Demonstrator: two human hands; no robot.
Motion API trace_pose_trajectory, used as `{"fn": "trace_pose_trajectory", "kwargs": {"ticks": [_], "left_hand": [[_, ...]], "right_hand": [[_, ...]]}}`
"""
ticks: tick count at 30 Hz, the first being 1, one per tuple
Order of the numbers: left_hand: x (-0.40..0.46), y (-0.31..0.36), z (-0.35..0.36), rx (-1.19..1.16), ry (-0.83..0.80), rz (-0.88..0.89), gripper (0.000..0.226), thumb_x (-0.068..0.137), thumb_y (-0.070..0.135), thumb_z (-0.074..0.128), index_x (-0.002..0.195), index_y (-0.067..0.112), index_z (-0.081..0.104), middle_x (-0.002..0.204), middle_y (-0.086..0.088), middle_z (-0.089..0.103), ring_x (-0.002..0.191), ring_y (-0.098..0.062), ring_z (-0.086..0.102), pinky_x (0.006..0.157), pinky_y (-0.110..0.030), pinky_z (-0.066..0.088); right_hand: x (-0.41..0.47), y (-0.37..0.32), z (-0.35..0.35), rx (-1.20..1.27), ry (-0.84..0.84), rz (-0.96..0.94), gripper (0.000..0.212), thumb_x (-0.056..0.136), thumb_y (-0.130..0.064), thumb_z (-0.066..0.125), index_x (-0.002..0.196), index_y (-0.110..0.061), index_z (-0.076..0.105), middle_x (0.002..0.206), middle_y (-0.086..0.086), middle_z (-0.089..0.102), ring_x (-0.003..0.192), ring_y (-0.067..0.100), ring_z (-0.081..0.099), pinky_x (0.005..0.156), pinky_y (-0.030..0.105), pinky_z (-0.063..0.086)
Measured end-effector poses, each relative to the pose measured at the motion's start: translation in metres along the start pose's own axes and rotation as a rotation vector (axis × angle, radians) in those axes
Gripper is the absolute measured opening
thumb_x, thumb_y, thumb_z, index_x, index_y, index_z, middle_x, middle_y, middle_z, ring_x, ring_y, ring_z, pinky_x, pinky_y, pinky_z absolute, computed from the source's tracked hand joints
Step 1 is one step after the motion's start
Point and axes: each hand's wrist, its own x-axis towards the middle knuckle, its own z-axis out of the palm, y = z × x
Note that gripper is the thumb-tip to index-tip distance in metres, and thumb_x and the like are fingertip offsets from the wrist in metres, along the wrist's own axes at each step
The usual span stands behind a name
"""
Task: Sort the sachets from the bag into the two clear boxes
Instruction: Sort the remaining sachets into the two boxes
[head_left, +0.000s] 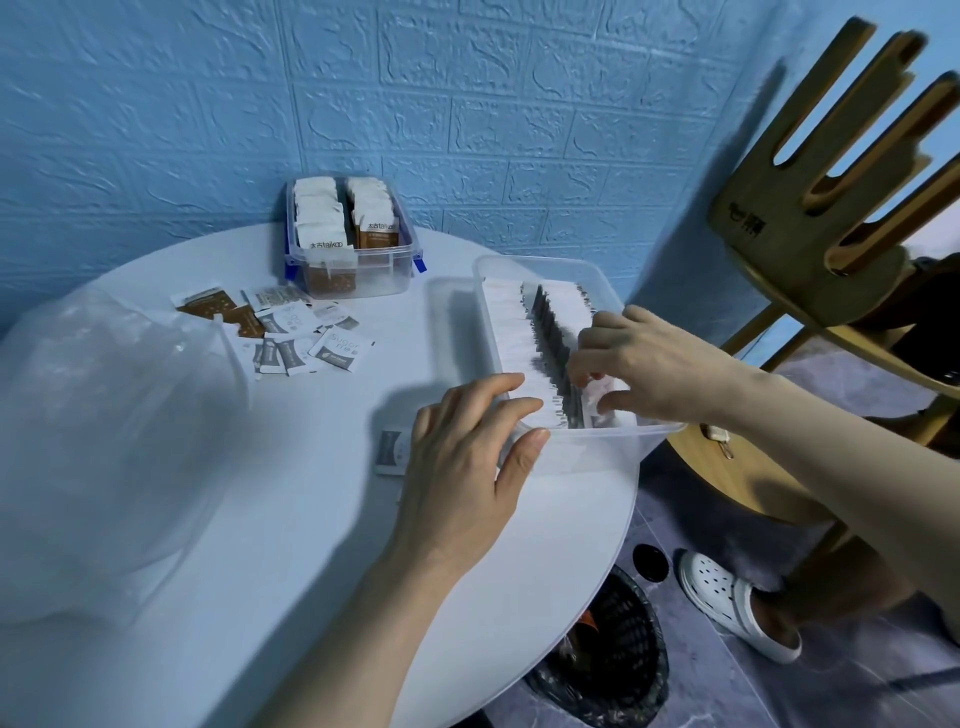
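A round white bench (270, 519) is carrying everything. At the 3 o'clock edge a near clear box (587, 447) is standing, packed with two upright rows of white and grey sachets (524, 343). The left hand (467, 457) is lying at the box's near-left corner, thumb hooked against the rim and fingers reaching over onto the left row; the hand partly hides a single sachet (390, 451) lying flat on the bench just beside it. The right hand (649, 364) is reaching in from 3 o'clock with curled fingers pinching sachets at the near end of the right row.

At 12 o'clock, against the blue wall (467, 104), a far clear box (353, 234) with blue clips is holding white and brown sachets. Between 10 and 12 o'clock, loose sachets (291, 327) are lying scattered, just beside the mouth of a crumpled clear bag (104, 415) filling the 9 o'clock side.

Off the bench, a wooden chair (831, 208) is standing at 2 o'clock, a dark bin (613, 665) at 5 o'clock and a white clog (727, 603) beside it.
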Motion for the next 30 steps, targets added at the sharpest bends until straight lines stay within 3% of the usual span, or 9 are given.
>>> {"fn": "trace_pose_trajectory", "kwargs": {"ticks": [4, 9, 12, 14, 16, 20, 24, 30], "left_hand": [[0.0, 0.0, 0.0, 0.003, 0.005, 0.0, 0.033, 0.096, 0.041, 0.043, 0.111, 0.023, 0.066, 0.127, 0.008, 0.056, 0.113, -0.013, 0.051, 0.088, -0.029, 0.031], [0.0, 0.0, 0.0, 0.001, 0.002, 0.005, 0.033, 0.096, 0.042, 0.042, 0.111, 0.023, 0.065, 0.127, 0.008, 0.056, 0.114, -0.013, 0.051, 0.088, -0.029, 0.031], [0.0, 0.0, 0.0, 0.001, 0.006, 0.006, 0.032, 0.097, 0.042, 0.042, 0.111, 0.023, 0.065, 0.127, 0.009, 0.055, 0.113, -0.013, 0.052, 0.088, -0.029, 0.032], [0.0, 0.0, 0.0, 0.002, 0.009, 0.007, 0.032, 0.097, 0.042, 0.042, 0.111, 0.024, 0.065, 0.127, 0.009, 0.055, 0.113, -0.013, 0.052, 0.088, -0.029, 0.032], [0.0, 0.0, 0.0, 0.0, 0.01, 0.006, 0.033, 0.096, 0.042, 0.042, 0.111, 0.024, 0.065, 0.127, 0.009, 0.055, 0.113, -0.013, 0.052, 0.088, -0.029, 0.031], [-0.001, 0.0, 0.0, -0.001, 0.01, 0.007, 0.032, 0.096, 0.042, 0.042, 0.11, 0.024, 0.065, 0.127, 0.009, 0.055, 0.114, -0.013, 0.052, 0.088, -0.028, 0.031], [0.0, 0.0, 0.0, -0.005, 0.011, 0.001, 0.031, 0.096, 0.042, 0.043, 0.11, 0.024, 0.065, 0.127, 0.009, 0.056, 0.112, -0.013, 0.052, 0.087, -0.028, 0.03], [0.0, 0.0, 0.0, -0.015, 0.001, -0.008, 0.033, 0.096, 0.042, 0.042, 0.111, 0.024, 0.065, 0.128, 0.01, 0.055, 0.114, -0.012, 0.051, 0.088, -0.028, 0.03]], "right_hand": [[0.007, 0.001, 0.004, -0.072, -0.09, -0.085, 0.043, 0.072, -0.037, 0.076, 0.109, -0.024, 0.06, 0.103, -0.002, 0.057, 0.099, 0.021, 0.05, 0.077, 0.029, 0.026], [0.01, -0.002, 0.004, -0.095, -0.082, -0.142, 0.04, 0.056, -0.032, 0.086, 0.086, -0.024, 0.062, 0.083, -0.003, 0.059, 0.078, 0.02, 0.054, 0.065, 0.03, 0.037], [0.009, -0.001, 0.005, -0.064, -0.099, -0.145, 0.06, 0.062, -0.028, 0.084, 0.117, -0.021, 0.062, 0.095, 0.004, 0.061, 0.083, 0.024, 0.058, 0.07, 0.033, 0.043], [0.01, -0.001, 0.004, -0.058, -0.123, -0.13, 0.057, 0.071, -0.024, 0.078, 0.125, -0.021, 0.059, 0.103, 0.005, 0.061, 0.091, 0.026, 0.058, 0.076, 0.035, 0.041], [0.011, 0.0, 0.003, -0.048, -0.117, -0.102, 0.043, 0.074, -0.024, 0.075, 0.115, -0.021, 0.063, 0.099, 0.003, 0.06, 0.092, 0.026, 0.057, 0.076, 0.036, 0.041], [0.003, 0.008, 0.006, -0.01, 0.072, -0.018, 0.028, 0.064, -0.028, 0.086, 0.082, -0.02, 0.066, 0.074, -0.002, 0.059, 0.074, 0.025, 0.059, 0.062, 0.033, 0.044], [-0.004, 0.006, 0.005, -0.031, 0.203, 0.006, 0.019, 0.072, -0.027, 0.081, 0.074, -0.017, 0.065, 0.066, -0.001, 0.057, 0.071, 0.025, 0.055, 0.06, 0.035, 0.045], [-0.007, 0.003, 0.005, -0.035, 0.27, -0.03, 0.022, 0.088, -0.026, 0.052, 0.07, -0.017, 0.062, 0.066, -0.002, 0.056, 0.07, 0.022, 0.052, 0.059, 0.034, 0.042]]}}
